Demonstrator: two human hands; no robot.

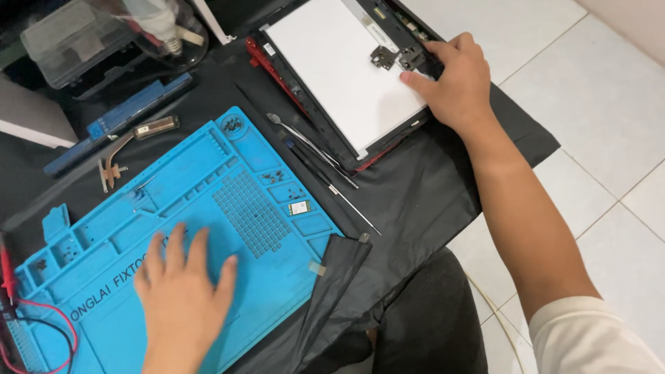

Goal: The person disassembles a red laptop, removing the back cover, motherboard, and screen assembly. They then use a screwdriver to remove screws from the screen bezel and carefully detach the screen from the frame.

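Materials and finishes around the blue repair mat

The repair mat is seen as matt, rubbery blue, moulded with ribs, trays and a grid of small studs; beneath it a black cloth is spread, thin and creased, with a faint sheen; up and right of the mat, a smooth matt white panel is set in a black plastic frame, with a dull grey metal hinge on it; between mat and frame, slim metal tools are laid, polished and glinting; right of the mat, glossy pale floor tiles are shown.
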